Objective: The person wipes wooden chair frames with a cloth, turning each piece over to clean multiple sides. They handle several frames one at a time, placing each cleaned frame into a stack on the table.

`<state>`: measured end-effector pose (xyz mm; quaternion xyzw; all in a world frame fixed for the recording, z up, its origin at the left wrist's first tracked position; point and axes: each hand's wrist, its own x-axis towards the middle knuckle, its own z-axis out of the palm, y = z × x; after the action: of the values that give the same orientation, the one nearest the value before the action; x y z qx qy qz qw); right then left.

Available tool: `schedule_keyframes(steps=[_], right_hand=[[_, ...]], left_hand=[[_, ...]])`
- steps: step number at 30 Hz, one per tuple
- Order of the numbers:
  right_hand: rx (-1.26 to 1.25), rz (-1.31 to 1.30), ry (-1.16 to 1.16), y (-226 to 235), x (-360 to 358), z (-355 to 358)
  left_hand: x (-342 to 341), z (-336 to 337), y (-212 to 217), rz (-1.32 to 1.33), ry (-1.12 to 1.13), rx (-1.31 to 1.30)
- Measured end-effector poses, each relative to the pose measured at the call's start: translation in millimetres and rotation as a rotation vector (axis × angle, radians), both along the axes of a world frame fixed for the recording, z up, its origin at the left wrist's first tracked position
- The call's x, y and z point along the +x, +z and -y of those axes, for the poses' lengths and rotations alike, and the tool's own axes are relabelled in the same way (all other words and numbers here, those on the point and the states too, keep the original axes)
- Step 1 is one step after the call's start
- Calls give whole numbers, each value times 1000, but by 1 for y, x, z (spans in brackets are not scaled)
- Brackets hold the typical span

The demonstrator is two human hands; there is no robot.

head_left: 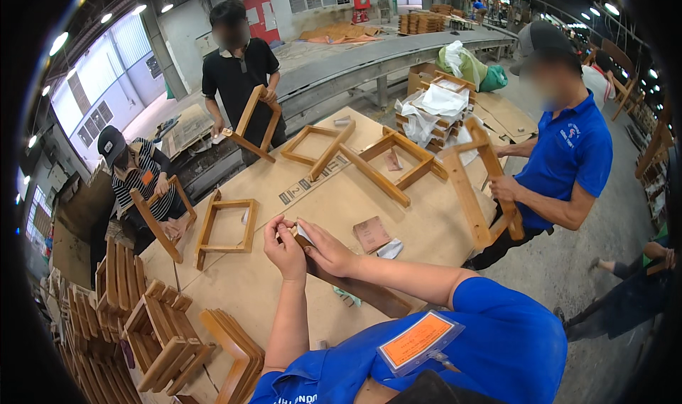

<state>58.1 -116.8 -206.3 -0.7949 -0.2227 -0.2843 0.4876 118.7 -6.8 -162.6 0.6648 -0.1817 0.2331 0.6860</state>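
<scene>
In front of my body, a long brown wooden piece slants from my hands down towards my blue shirt. My left hand is closed at its far end, fingers bent and thumb side up. Along the piece's right side lies my right hand, its fingers wrapped over a small folded sheet that looks like sandpaper, pale on the visible side. The lower part of the wooden piece is hidden by my right forearm. A brown sandpaper sheet and a crumpled pale piece lie just right of my hands.
The cardboard-covered table bears several wooden frames, including a square one. Stacked wooden parts stand at lower left. Three co-workers around the table handle frames; one, in blue, is at right. A wrapped stack stands behind.
</scene>
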Motion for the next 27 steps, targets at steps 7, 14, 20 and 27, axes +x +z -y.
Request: schedule_keyframes(steps=[7, 14, 20, 27], right_hand=[[-203, -271, -100, -5, -23, -7], [-230, 29, -215, -6, 5, -20], [-504, -209, -302, -55, -37, -16], [-402, -100, -200, -80, -34, 21]], left_hand=[[14, -15, 0, -59, -26, -57], [28, -11, -9, -61, -33, -139], [69, -46, -9, -144, 157, -41], [40, -44, 11, 680, 590, 962]])
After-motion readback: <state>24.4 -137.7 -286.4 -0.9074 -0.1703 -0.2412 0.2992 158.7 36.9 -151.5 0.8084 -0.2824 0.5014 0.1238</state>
